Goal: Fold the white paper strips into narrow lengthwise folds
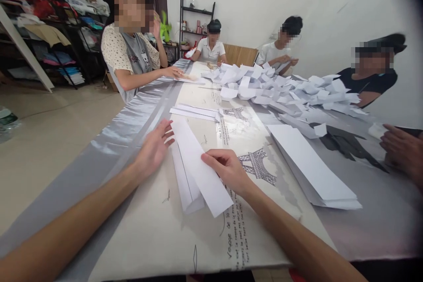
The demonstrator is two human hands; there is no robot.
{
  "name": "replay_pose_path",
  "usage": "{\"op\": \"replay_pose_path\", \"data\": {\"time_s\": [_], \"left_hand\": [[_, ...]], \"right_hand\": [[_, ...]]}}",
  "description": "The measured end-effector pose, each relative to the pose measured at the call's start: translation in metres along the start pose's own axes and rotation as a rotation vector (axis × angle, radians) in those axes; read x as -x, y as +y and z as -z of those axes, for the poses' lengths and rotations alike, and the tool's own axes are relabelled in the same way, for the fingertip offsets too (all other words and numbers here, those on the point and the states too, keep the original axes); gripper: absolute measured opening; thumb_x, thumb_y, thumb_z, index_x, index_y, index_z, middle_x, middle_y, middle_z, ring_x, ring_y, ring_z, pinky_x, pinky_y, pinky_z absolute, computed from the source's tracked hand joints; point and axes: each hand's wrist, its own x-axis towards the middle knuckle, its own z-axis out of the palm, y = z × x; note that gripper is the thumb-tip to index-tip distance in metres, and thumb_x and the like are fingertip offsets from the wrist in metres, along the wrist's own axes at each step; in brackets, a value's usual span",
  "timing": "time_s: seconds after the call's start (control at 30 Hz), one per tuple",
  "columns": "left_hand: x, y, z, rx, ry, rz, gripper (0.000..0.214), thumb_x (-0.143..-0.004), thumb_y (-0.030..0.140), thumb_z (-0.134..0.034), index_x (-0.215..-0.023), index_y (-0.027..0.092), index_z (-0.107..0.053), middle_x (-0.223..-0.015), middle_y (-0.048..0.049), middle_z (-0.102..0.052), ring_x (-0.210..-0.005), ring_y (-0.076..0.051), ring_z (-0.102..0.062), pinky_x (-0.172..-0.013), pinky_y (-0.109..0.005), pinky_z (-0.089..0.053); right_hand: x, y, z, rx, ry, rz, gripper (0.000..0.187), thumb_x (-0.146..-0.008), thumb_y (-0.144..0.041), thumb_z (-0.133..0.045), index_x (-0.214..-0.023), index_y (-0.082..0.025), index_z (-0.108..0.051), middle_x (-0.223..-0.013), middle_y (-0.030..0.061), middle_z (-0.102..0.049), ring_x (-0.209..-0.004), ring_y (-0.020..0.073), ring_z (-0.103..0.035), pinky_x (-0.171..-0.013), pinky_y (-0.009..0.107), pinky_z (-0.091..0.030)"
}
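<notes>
A white paper strip (200, 165) slants over the table, its right edge pinched between the thumb and fingers of my right hand (228, 166). At its upper left end is my left hand (156, 144), fingers apart and near the strip's corner; whether they touch it I cannot tell. Under the strip lies a folded white paper piece (187, 185) with a dark line along it, partly covered. Farther up the table, more folded paper strips (194, 112) lie crosswise. To the right rests a stack of long white paper sheets (310, 165).
A large heap of folded white papers (264, 83) spreads over the far right of the table. The tablecloth (142, 238) carries Eiffel Tower prints. Several people sit around the table; a co-worker's hand (403, 150) is at the right edge, near a dark sheet (350, 143).
</notes>
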Motion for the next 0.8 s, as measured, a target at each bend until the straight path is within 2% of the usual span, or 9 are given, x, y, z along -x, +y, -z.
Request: {"op": "replay_pose_path", "data": {"time_s": [0.1, 0.27, 0.33, 0.4, 0.47, 0.5, 0.6, 0.8], "left_hand": [[0.016, -0.004, -0.014, 0.004, -0.099, 0.017, 0.042, -0.081, 0.052, -0.077, -0.107, 0.02, -0.069, -0.12, -0.0078, -0.068, -0.108, -0.021, -0.062, -0.087, -0.03, -0.049], [0.022, -0.007, -0.014, -0.014, -0.088, 0.058, 0.05, -0.079, 0.043, -0.082, -0.121, 0.021, -0.065, -0.123, -0.0099, -0.067, -0.11, -0.024, -0.063, -0.094, -0.037, -0.049], [0.024, -0.007, -0.013, -0.038, -0.193, 0.056, 0.048, -0.084, 0.047, -0.077, -0.122, 0.021, -0.067, -0.125, -0.0106, -0.067, -0.111, -0.025, -0.063, -0.095, -0.038, -0.049], [0.029, -0.006, -0.015, -0.11, -0.348, 0.066, 0.044, -0.088, 0.053, -0.07, -0.115, 0.018, -0.072, -0.122, -0.0116, -0.07, -0.108, -0.027, -0.065, -0.093, -0.038, -0.05], [0.036, -0.006, -0.017, -0.254, -0.453, 0.075, 0.042, -0.089, 0.055, -0.068, -0.104, 0.016, -0.076, -0.11, -0.0114, -0.074, -0.099, -0.027, -0.067, -0.088, -0.037, -0.052], [0.04, -0.006, -0.018, -0.332, -0.463, 0.071, 0.04, -0.088, 0.054, -0.07, -0.098, 0.016, -0.077, -0.103, -0.0103, -0.076, -0.094, -0.026, -0.068, -0.084, -0.036, -0.052], [0.045, -0.007, -0.02, -0.464, -0.378, 0.049, 0.031, -0.083, 0.048, -0.075, -0.088, 0.017, -0.078, -0.089, -0.0068, -0.076, -0.083, -0.024, -0.069, -0.073, -0.032, -0.052], [0.03, -0.004, -0.015, -0.297, -0.079, 0.006, 0.029, -0.076, 0.044, -0.08, -0.082, 0.015, -0.079, -0.091, -0.0088, -0.076, -0.088, -0.024, -0.068, -0.076, -0.031, -0.052]], "right_hand": [[0.0, 0.0, -0.001, 0.002, 0.042, 0.043, 0.038, -0.093, -0.045, -0.063, -0.066, -0.018, -0.062, -0.063, -0.0013, -0.048, -0.054, 0.0104, -0.039, -0.047, 0.026, -0.027], [0.001, 0.0, -0.002, -0.042, 0.056, 0.076, 0.039, -0.094, -0.043, -0.064, -0.065, -0.018, -0.062, -0.062, -0.0022, -0.047, -0.053, 0.0097, -0.036, -0.048, 0.026, -0.027], [0.001, 0.002, -0.002, -0.046, 0.039, 0.065, 0.037, -0.094, -0.042, -0.064, -0.067, -0.018, -0.064, -0.063, -0.002, -0.048, -0.053, 0.0097, -0.036, -0.049, 0.026, -0.028], [0.0, 0.004, -0.002, -0.032, 0.015, 0.041, 0.035, -0.094, -0.043, -0.064, -0.07, -0.018, -0.067, -0.064, -0.0013, -0.052, -0.054, 0.0101, -0.039, -0.049, 0.026, -0.029], [0.0, 0.007, -0.002, -0.001, -0.009, 0.018, 0.034, -0.095, -0.043, -0.063, -0.073, -0.018, -0.069, -0.066, -0.0005, -0.054, -0.055, 0.0106, -0.042, -0.049, 0.025, -0.029], [-0.001, 0.009, -0.002, 0.016, -0.019, 0.009, 0.035, -0.095, -0.043, -0.062, -0.073, -0.017, -0.068, -0.066, -0.0005, -0.054, -0.055, 0.0107, -0.043, -0.049, 0.025, -0.029], [-0.001, 0.011, -0.003, 0.057, -0.042, -0.004, 0.04, -0.096, -0.044, -0.06, -0.067, -0.018, -0.062, -0.062, -0.0019, -0.05, -0.054, 0.0101, -0.04, -0.048, 0.025, -0.027], [-0.003, 0.008, -0.001, 0.112, -0.055, -0.034, 0.039, -0.096, -0.043, -0.06, -0.065, -0.019, -0.054, -0.063, -0.0033, -0.044, -0.056, 0.0104, -0.036, -0.052, 0.027, -0.025]]}}
